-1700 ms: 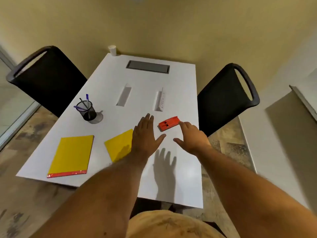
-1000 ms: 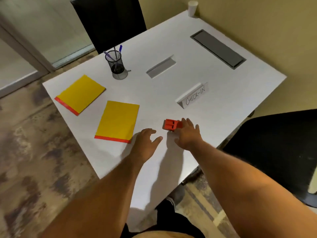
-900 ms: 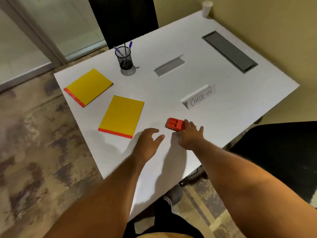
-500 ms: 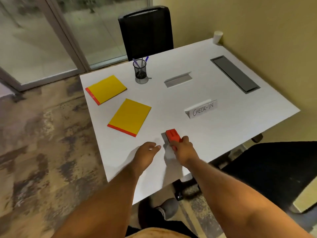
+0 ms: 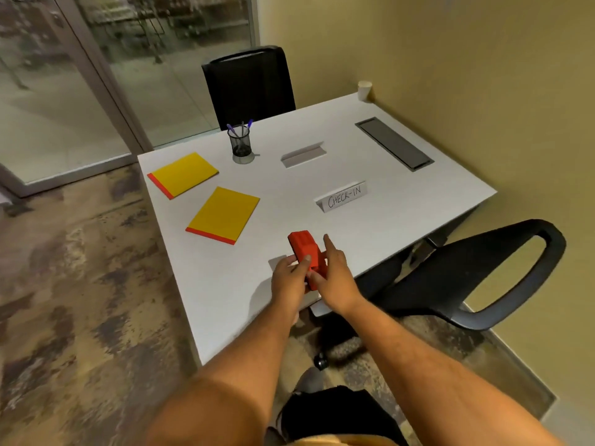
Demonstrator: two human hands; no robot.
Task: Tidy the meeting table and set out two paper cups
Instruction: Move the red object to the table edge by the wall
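A small red box (image 5: 304, 251) is lifted just above the white table (image 5: 402, 204) near its front edge. My left hand (image 5: 289, 280) grips its left side and my right hand (image 5: 335, 275) holds its right side, index finger stretched out. Two yellow notepads (image 5: 183, 173) (image 5: 223, 214) with red spines lie flat on the left part of the table. A black mesh pen holder (image 5: 240, 143) with purple pens stands behind them. A white paper cup (image 5: 364, 90) stands at the far corner by the wall.
A folded card reading CHECK-IN (image 5: 343, 197) and a second card (image 5: 302, 155) stand mid-table. A grey cable hatch (image 5: 394, 143) is set into the far side. Black chairs stand at the far end (image 5: 249, 82) and at the right (image 5: 467, 275). Glass doors are on the left.
My right hand picked the red box up off the table, and my left hand came over and took hold of it too. My viewpoint swung round to the table's right corner.
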